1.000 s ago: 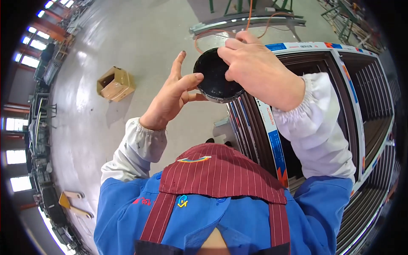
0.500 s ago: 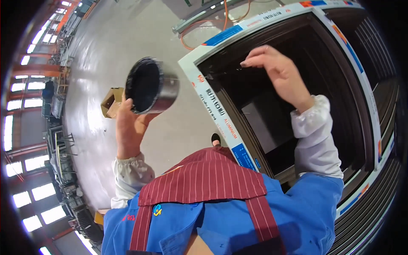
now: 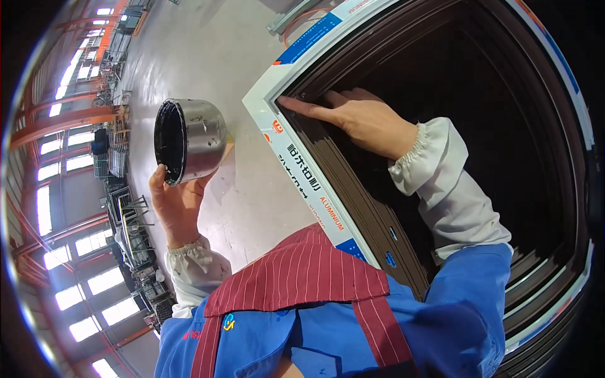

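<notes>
On the left, a round metal pot (image 3: 205,137) is tilted so that its black-coated mouth faces left. My left hand (image 3: 179,208) grips it from below, the thumb over the rim. A large dark brown window frame (image 3: 350,170) with white, blue and orange protective film on its edge stands at my right. My right hand (image 3: 372,126) is inside it, empty as far as I can see. Its index finger stretches to the inner corner at the upper left, the tip at the corner's edge. The other fingers reach forward over the dark interior, partly hidden.
Grey floor (image 3: 242,170) lies between the pot and the window frame. A metal rail (image 3: 293,16) with an orange hose beside it is at the top. Racks and stacked material (image 3: 135,233) line the left side. Behind the pot, a sliver of cardboard box (image 3: 229,146) shows.
My right hand has come down and left from above the frame to its inner corner. The pot in my left hand has shifted left and slightly down. The window frame appears larger in view.
</notes>
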Tool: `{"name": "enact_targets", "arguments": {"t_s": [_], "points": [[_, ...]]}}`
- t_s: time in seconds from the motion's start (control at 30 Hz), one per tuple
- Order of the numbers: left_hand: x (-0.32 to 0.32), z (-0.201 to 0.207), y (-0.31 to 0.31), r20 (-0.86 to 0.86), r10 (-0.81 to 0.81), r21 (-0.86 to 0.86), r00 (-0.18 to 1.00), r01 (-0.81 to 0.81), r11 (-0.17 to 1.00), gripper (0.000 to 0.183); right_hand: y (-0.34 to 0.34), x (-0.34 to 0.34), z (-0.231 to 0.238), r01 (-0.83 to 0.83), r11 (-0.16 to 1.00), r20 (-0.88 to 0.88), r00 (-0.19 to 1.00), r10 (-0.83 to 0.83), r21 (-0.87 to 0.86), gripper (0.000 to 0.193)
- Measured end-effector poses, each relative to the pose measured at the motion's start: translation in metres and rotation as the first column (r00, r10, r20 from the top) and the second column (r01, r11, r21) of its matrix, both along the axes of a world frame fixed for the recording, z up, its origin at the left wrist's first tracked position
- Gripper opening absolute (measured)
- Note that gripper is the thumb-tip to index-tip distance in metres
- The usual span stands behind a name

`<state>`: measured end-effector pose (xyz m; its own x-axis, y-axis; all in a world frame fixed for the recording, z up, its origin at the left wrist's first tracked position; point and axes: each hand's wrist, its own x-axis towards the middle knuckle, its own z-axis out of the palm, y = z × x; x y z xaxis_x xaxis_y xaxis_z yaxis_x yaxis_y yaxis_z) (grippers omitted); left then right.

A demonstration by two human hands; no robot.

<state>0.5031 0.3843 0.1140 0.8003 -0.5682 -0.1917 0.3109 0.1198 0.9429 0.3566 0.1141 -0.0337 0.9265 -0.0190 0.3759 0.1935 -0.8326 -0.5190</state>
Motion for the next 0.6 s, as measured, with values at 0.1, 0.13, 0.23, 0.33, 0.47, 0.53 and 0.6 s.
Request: {"name": "enact_targets", "arguments": {"t_s": [0.1, 0.13, 0.23, 0.33, 0.47, 0.53, 0.6], "points": [[0.000, 0.001, 0.005, 0.010, -0.029, 0.005, 1.000, 0.029, 1.000, 0.056, 0.001, 0.006, 0.002, -0.016, 0.999, 0.046, 0.999, 0.017, -0.028, 0.083], [-0.001, 0.001, 0.008, 0.009, -0.023, 0.003, 1.000, 0.023, 1.000, 0.056, 0.001, 0.008, 0.006, -0.047, 0.998, 0.016, 0.999, 0.047, -0.033, 0.083], [-0.003, 0.001, 0.013, 0.010, -0.043, 0.006, 0.999, 0.043, 0.999, 0.056, -0.012, 0.007, 0.027, -0.217, 0.970, -0.283, 0.929, 0.240, 0.112, 0.081], [-0.003, 0.001, 0.015, 0.006, -0.071, 0.013, 0.997, 0.071, 0.997, 0.056, -0.005, 0.006, 0.007, -0.077, 0.995, 0.109, 0.991, 0.083, -0.060, 0.080], [-0.005, 0.002, 0.013, -0.006, -0.050, 0.029, 0.999, 0.051, 0.998, 0.056, -0.001, 0.006, 0.012, 0.056, 0.962, -0.033, 0.997, -0.068, -0.267, 0.080], [-0.005, 0.003, 0.015, -0.008, -0.046, 0.031, 0.999, 0.047, 0.998, 0.055, -0.002, 0.005, 0.011, 0.214, 0.940, 0.267, 0.953, -0.141, -0.267, 0.078], [-0.005, 0.004, 0.018, -0.004, -0.044, 0.040, 0.999, 0.044, 0.998, 0.055, -0.001, 0.001, 0.023, 0.147, 0.952, 0.023, 0.989, -0.146, -0.269, 0.078]]}}
